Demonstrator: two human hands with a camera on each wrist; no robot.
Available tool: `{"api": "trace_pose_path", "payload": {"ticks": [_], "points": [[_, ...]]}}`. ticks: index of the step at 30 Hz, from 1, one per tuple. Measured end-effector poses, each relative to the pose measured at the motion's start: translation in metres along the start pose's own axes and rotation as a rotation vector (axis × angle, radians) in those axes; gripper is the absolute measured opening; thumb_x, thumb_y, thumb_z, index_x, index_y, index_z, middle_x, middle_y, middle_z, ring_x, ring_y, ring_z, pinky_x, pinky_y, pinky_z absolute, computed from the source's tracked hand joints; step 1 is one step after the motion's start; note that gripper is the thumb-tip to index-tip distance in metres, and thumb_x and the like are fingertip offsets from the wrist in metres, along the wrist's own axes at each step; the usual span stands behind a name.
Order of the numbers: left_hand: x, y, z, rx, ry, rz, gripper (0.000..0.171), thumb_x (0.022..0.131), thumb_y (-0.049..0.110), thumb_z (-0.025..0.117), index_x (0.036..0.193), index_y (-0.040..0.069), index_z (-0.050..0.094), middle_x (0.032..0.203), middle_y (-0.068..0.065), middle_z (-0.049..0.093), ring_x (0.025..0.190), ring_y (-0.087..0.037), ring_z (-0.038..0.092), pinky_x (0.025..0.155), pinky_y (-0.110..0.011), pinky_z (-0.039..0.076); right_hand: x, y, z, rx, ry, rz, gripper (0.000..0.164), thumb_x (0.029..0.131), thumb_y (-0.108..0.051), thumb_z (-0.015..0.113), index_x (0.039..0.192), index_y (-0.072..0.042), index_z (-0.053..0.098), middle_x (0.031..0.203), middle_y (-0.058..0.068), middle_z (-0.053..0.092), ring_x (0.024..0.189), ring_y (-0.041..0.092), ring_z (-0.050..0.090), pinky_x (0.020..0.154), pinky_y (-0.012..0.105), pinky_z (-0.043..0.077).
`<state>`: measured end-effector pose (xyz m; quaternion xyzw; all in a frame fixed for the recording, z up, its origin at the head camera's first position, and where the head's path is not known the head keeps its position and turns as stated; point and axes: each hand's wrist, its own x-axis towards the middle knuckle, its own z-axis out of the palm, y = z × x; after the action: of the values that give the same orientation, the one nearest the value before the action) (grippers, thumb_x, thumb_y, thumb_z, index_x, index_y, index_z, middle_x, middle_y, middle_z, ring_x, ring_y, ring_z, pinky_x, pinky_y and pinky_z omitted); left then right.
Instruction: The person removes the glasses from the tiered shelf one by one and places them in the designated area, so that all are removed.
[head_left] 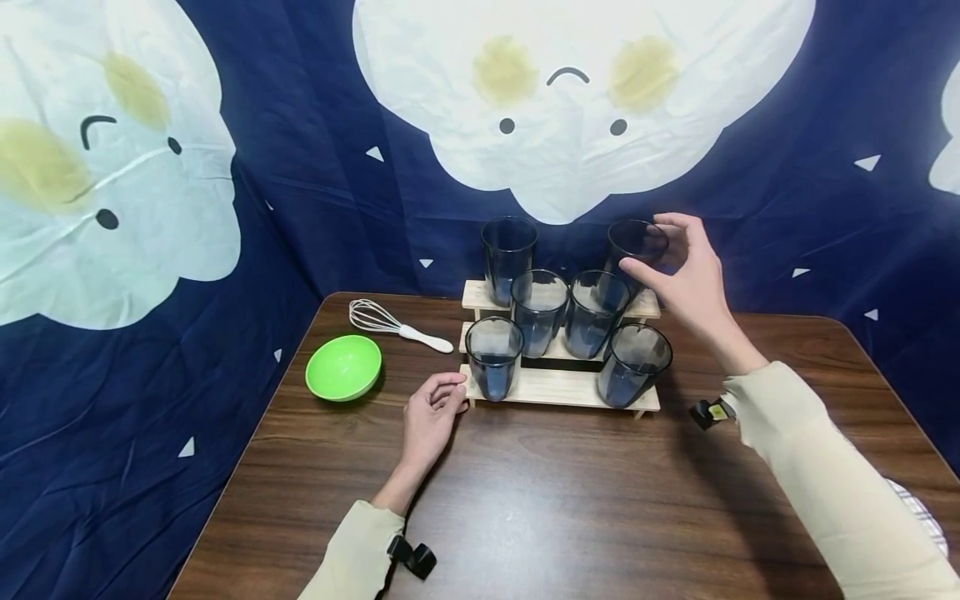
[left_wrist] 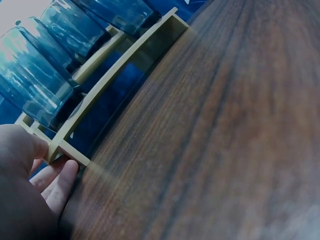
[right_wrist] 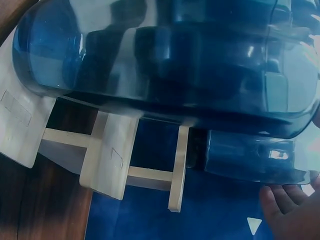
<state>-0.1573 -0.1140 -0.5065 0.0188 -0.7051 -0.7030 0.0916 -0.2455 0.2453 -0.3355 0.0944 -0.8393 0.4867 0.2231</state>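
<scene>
A three-tier wooden rack (head_left: 555, 387) stands on the table with several dark-blue glasses on it, two to a tier. At the top tier's right end, my right hand (head_left: 693, 271) grips the upper part of a glass (head_left: 628, 243), thumb on the near side, fingers behind. In the right wrist view, a nearer glass (right_wrist: 165, 65) on the lower tier hides much of the rest. My left hand (head_left: 431, 419) holds the rack's front left corner; the left wrist view shows its thumb above and fingers (left_wrist: 64, 182) below the wooden end. Nearest this hand is the front left glass (head_left: 495, 358).
Left of the rack lie a white whisk (head_left: 401, 329) and a bright green bowl (head_left: 343, 368) on the brown wooden table (head_left: 555, 508). A dark-blue curtain (head_left: 315, 150) with white cloud faces hangs right behind the rack. Something white and striped (head_left: 918, 512) shows at the right edge.
</scene>
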Motion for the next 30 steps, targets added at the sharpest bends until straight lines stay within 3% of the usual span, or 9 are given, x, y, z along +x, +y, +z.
{"api": "trace_pose_path", "payload": {"ticks": [6,12,23,30], "points": [[-0.0007,-0.0004,-0.0009,-0.003,0.002,0.007,0.017,0.105,-0.004,0.07,0.12,-0.012,0.074,0.106,-0.028,0.079,0.087,-0.009,0.077,0.079,-0.022,0.071,0.0039,-0.0005,0.0027,-0.002,-0.069,0.057,0.083,0.096,-0.026,0.091,0.167,-0.014,0.048,0.149,0.013,0.066,0.124,0.016,0.067,0.099,0.012,0.055],[-0.0005,-0.0026,-0.0004,-0.005,0.007,0.002,0.016,0.104,-0.006,0.07,0.119,-0.011,0.074,0.103,-0.025,0.079,0.084,-0.007,0.076,0.078,-0.021,0.071,0.0063,-0.0004,0.0039,-0.01,-0.078,0.078,0.079,0.096,-0.029,0.091,0.163,-0.012,0.053,0.143,0.014,0.068,0.107,-0.002,0.066,0.093,0.01,0.056],[-0.0001,-0.0009,0.0001,-0.003,0.008,-0.006,0.015,0.104,-0.006,0.071,0.118,-0.008,0.076,0.103,-0.024,0.079,0.084,-0.009,0.076,0.078,-0.022,0.071,0.0095,-0.0033,0.0068,0.011,0.002,0.076,0.071,0.09,-0.021,0.095,0.151,-0.005,0.063,0.135,0.019,0.074,0.104,0.004,0.072,0.092,0.008,0.058],[0.0002,-0.0011,-0.0002,-0.001,0.002,0.003,0.015,0.104,-0.006,0.071,0.118,-0.009,0.076,0.102,-0.024,0.079,0.083,-0.008,0.076,0.079,-0.023,0.071,0.008,-0.0046,0.008,-0.029,0.049,0.092,0.07,0.089,-0.025,0.096,0.15,-0.007,0.066,0.132,0.018,0.076,0.104,0.005,0.073,0.091,0.009,0.058]]}}
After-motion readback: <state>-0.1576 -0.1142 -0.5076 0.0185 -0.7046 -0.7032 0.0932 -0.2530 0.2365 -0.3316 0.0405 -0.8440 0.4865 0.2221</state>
